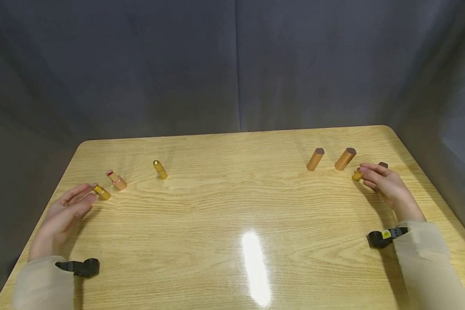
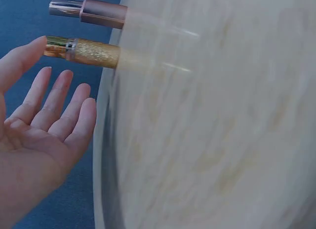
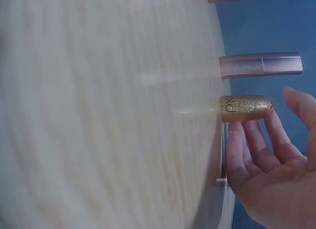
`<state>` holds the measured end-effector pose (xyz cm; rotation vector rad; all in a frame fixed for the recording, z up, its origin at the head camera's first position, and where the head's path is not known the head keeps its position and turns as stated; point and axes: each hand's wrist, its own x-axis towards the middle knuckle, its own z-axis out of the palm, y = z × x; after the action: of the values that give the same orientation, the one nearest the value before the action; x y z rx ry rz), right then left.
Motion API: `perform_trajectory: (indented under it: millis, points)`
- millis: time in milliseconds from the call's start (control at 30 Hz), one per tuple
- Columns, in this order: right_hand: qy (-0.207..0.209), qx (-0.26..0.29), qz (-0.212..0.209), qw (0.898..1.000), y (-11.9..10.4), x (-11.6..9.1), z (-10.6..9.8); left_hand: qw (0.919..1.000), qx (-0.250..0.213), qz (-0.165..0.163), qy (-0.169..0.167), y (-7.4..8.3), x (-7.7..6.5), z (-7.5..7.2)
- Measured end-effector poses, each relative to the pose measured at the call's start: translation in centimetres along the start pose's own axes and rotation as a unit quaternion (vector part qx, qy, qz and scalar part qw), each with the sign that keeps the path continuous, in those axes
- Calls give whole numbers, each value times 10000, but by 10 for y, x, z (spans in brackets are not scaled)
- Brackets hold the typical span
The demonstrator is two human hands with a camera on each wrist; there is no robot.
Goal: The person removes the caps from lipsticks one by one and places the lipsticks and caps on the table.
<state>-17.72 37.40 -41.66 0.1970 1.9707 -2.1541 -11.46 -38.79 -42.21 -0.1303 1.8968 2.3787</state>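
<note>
In the head view, my left hand (image 1: 62, 213) is beside an uncapped gold lipstick (image 1: 101, 192) standing on the table. Its fingers are spread, and the thumb tip comes close to the lipstick's shiny top (image 2: 57, 46) in the left wrist view; contact I cannot tell. Just behind stands a pinkish uncapped lipstick (image 1: 118, 181) with a red tip. On the other side, my right hand (image 1: 387, 187) reaches around a short gold round-topped lipstick cap (image 3: 246, 108), standing upright. The right thumb is apart from the cap, while the fingers lie close to its far side.
A round-topped gold lipstick (image 1: 160, 170) stands left of centre. Two copper lipstick tubes (image 1: 315, 159) stand at the back right, one marked MISSHA (image 3: 241, 67). A dark top (image 1: 382, 164) shows behind my right hand. Grey curtains (image 1: 178, 73) surround the wooden table (image 1: 201, 232).
</note>
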Motion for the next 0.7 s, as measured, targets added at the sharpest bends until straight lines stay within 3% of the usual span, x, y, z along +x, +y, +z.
perform_trajectory:
  millis: [233, 333, 500, 633, 700]
  points:
    - [99, 246, -274, 9993, -3, -1, 1, 9976, 159, 323, 594, 9, -1, 8]
    - [234, 378, -428, 9981, -5, -2, 2, 9929, 174, 465, 1084, 9, 4, 8]
    - [450, 728, -778, 9933, -10, -4, 5, 9713, -190, 525, 2311, 20, 9, 23]
    - [677, 1017, -1109, 9863, -17, -9, 10, 9518, -755, 778, 2869, 38, 5, 51]
    - [805, 1241, -1270, 9808, -20, -11, 13, 9435, -798, 946, 3075, 44, 4, 65]
